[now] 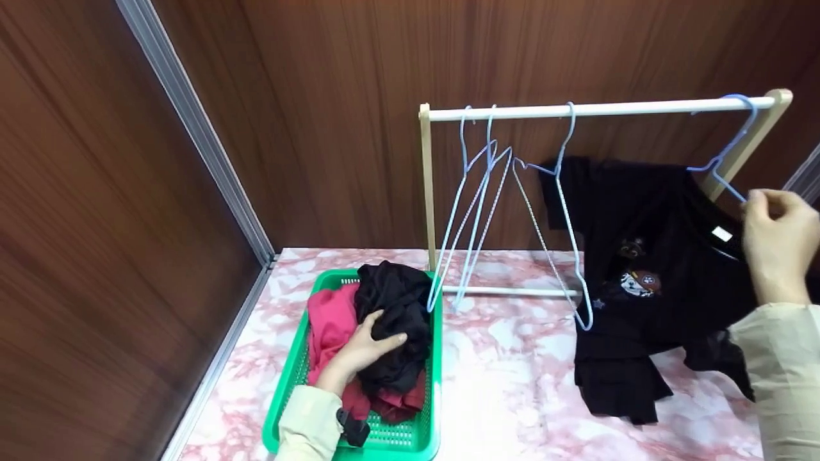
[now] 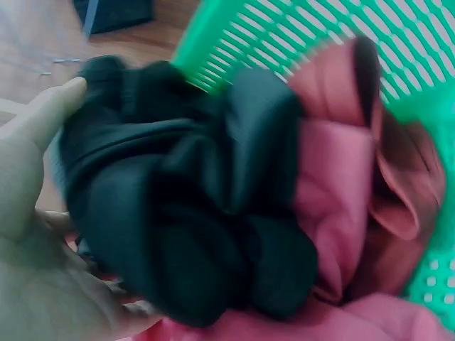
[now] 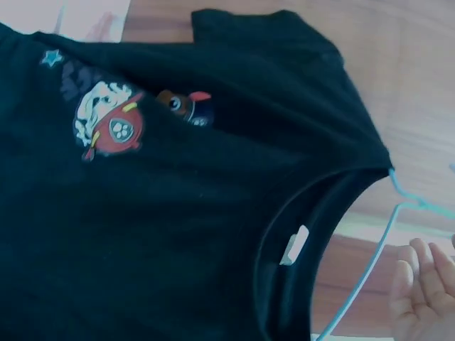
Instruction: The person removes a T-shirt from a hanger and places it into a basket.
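Note:
In the green basket, my left hand [image 1: 368,349] grips a bunched black garment [image 1: 400,320]; in the left wrist view the thumb lies along one side and the fingers reach around the other. My right hand [image 1: 781,237] is up at the right end of the rack, fingertips right at the arm of a blue wire hanger [image 1: 730,153]. In the right wrist view its loosely bent fingers [image 3: 423,284] show beside the wire, holding nothing. From that hanger hangs a black T-shirt [image 3: 178,234] with cartoon dog prints and a white neck label [image 3: 294,246].
The rack's white bar [image 1: 628,109] also carries several bare hangers [image 1: 564,173] left of the T-shirt. Pink clothing [image 1: 333,320] and dark red clothing [image 1: 400,403] fill the basket [image 1: 437,410]. Brown wood panels [image 1: 307,128] stand behind and left of the marbled table [image 1: 493,384].

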The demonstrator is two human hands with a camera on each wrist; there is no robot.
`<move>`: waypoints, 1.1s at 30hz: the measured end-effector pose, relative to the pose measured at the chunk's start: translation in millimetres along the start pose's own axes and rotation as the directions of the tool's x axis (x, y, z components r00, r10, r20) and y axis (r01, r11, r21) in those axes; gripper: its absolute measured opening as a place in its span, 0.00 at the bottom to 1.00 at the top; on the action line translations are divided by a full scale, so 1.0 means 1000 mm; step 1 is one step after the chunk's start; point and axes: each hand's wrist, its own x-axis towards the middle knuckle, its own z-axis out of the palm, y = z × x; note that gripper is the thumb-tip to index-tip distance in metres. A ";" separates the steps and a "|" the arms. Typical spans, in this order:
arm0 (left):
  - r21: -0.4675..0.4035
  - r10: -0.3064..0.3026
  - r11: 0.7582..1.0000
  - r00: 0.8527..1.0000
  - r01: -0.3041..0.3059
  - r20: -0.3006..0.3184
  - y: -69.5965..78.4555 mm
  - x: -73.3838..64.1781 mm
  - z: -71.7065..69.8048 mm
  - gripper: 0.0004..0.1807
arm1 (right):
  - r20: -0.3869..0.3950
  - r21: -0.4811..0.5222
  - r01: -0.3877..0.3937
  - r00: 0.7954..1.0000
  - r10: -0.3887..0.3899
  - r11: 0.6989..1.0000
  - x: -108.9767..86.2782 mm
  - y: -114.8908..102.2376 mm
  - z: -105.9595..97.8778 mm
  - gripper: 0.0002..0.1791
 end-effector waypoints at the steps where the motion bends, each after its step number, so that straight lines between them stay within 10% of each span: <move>1: -0.020 -0.007 1.000 1.000 0.007 0.002 0.001 -0.001 -0.002 0.44 | 0.000 0.018 -0.013 1.000 0.013 1.000 0.001 0.001 -0.002 0.13; 8: -0.113 0.033 0.992 0.973 -0.060 -0.226 0.004 -0.002 -0.022 0.25 | 0.033 0.026 -0.099 0.995 0.098 0.995 0.003 0.014 -0.011 0.10; 17: -0.038 0.075 0.993 0.836 -0.114 -0.544 -0.012 0.001 -0.060 0.14 | 0.094 -0.102 -0.119 0.987 0.129 0.988 0.004 0.031 -0.017 0.05; 22: 0.005 0.039 0.999 0.799 -0.044 -0.600 -0.029 0.001 -0.075 0.16 | 0.116 -0.249 -0.078 0.987 0.110 0.965 0.002 0.035 -0.017 0.29; 26: 0.095 0.040 0.995 0.795 0.022 -0.605 -0.045 -0.001 -0.085 0.20 | 0.116 -0.303 -0.025 0.991 0.062 0.953 0.002 0.036 -0.015 0.31; 33: 0.042 -0.115 0.987 0.858 0.157 -0.500 -0.067 -0.008 -0.095 0.27 | 0.175 -0.284 0.099 0.983 -0.050 0.954 0.003 0.040 -0.015 0.22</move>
